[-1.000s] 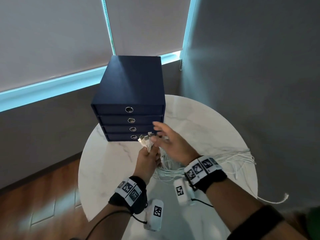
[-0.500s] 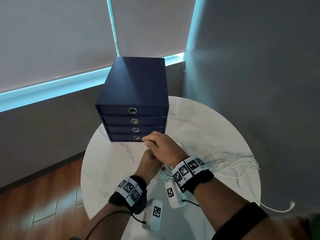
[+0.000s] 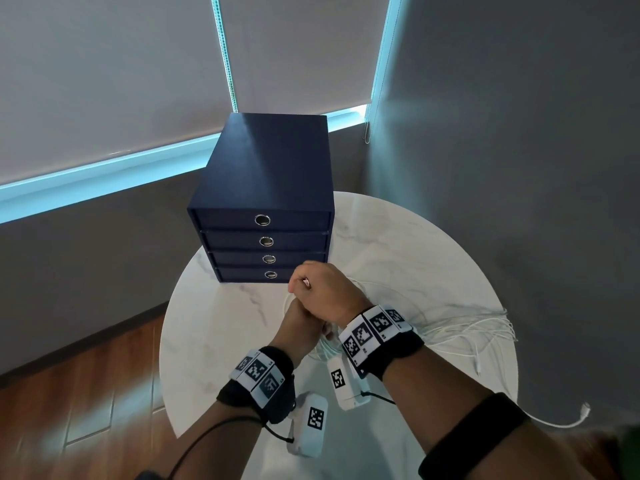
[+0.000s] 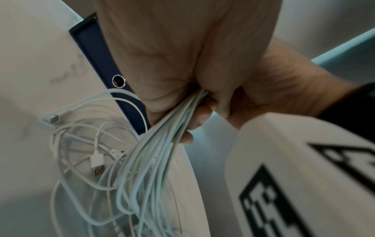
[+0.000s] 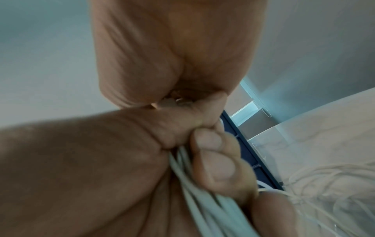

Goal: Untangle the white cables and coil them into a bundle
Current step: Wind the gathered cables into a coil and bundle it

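Several white cables (image 3: 464, 329) lie loose on the round marble table (image 3: 398, 244), spread to the right, and one plug end (image 3: 585, 408) hangs past the table's front right edge. My left hand (image 3: 294, 318) grips a thick bunch of the white cables (image 4: 162, 144) in its fist, and the strands hang down into a loose tangle with a USB plug (image 4: 97, 163). My right hand (image 3: 323, 289) sits right on top of the left fist, curled over the plug ends (image 5: 178, 100) that stick up from the bunch (image 5: 202, 197).
A dark blue box (image 3: 266, 188) with several drawers stands at the table's back left, just beyond my hands. Grey walls close the corner behind and to the right. A wooden floor (image 3: 86, 393) lies below on the left.
My right hand came from open beside the plug ends to curled over them on top of the left fist. The loose cables on the right slid slightly along the table.
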A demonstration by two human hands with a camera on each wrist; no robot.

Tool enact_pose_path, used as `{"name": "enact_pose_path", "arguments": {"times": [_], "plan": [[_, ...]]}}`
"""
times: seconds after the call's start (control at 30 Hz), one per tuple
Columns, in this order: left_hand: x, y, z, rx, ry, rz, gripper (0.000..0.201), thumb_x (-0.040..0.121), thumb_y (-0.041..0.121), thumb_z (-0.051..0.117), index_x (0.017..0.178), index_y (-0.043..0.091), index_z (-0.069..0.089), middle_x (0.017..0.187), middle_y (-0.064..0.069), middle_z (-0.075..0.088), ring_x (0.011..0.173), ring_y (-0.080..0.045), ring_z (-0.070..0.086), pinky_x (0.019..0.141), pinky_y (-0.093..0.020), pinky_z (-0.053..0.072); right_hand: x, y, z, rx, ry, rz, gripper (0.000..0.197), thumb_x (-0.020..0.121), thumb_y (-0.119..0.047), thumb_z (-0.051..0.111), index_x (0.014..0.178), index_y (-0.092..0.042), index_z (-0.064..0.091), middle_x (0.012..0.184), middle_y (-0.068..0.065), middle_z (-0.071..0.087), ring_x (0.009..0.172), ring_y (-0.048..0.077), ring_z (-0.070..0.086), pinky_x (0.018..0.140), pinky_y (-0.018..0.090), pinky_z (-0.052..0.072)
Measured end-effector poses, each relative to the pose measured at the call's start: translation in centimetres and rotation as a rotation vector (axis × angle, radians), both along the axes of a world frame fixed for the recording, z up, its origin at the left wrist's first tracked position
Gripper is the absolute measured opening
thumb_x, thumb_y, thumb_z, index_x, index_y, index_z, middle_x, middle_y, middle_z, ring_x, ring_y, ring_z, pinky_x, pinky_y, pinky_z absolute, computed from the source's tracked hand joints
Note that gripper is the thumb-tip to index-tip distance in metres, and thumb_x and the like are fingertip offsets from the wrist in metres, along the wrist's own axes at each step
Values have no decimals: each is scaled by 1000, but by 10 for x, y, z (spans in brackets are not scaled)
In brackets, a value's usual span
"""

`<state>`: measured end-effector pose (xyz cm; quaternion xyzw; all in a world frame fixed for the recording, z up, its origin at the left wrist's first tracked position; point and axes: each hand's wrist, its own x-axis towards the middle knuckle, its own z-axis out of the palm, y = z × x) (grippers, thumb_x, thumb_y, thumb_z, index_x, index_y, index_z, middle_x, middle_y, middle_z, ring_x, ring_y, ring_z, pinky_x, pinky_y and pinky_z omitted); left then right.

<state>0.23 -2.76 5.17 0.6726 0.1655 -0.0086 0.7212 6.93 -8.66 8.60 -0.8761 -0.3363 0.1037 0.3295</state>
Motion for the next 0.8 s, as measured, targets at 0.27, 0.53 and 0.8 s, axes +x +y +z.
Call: {"name": "enact_pose_path", "arguments": {"times": [0.27, 0.53, 0.8], "plan": [[2, 5, -21, 123, 138, -10, 21, 85, -17, 41, 77, -2, 54, 55, -7, 45, 43, -12, 40, 51, -33, 35, 1, -7, -6, -221, 14, 51, 33, 93, -20, 39, 101, -12, 70, 106, 4, 72, 101, 25, 64, 89, 43, 52], [6, 18, -7, -211, 16, 236, 9, 93, 8, 57, 87, 4, 64, 71, -16, 57, 61, -24, 56, 59, -35, 49, -13, -23, -30, 361, 622, -114, 59, 94, -56, 51, 146, -34, 34, 146, -3, 45, 129, 15, 49, 111, 40, 40], [6, 22, -11, -139, -13, 423, 26, 94, 21, 66, 72, 10, 59, 61, -1, 59, 59, -15, 58, 67, -30, 50, -35, -46, -51, -20, 452, 7, 28, 93, -41, 60, 108, -18, 61, 81, -2, 65, 71, 16, 62, 66, 28, 46]]}}
